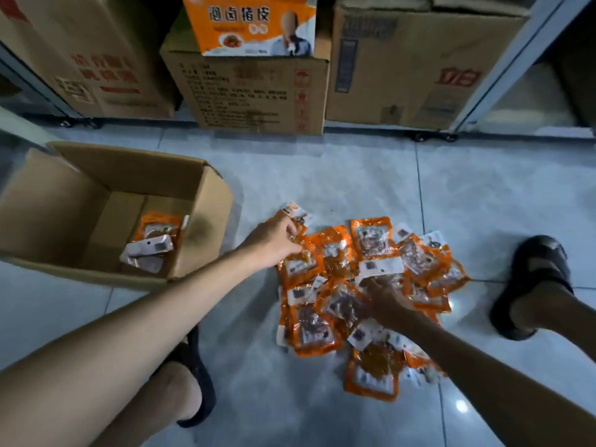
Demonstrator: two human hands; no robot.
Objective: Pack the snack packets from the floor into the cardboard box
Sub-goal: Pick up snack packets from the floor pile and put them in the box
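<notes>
Grey floor tiles (322,175) are carrying a heap of snack packets (371,240) at about four o'clock from the cardboard box (206,201), which is already holding a few. Left hand (274,240) is pinching packets at the heap's ten o'clock edge; right hand (387,301) is pressing fingers into its centre, grip unclear.

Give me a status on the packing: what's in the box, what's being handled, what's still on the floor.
Done: only a few packets lie in the open cardboard box. In hand: the left hand is on packets at the pile's far left edge and the right hand presses into its middle; whether either has gripped one is unclear. Left: nearly everything, a large pile of orange packets on the tiled floor.
</notes>
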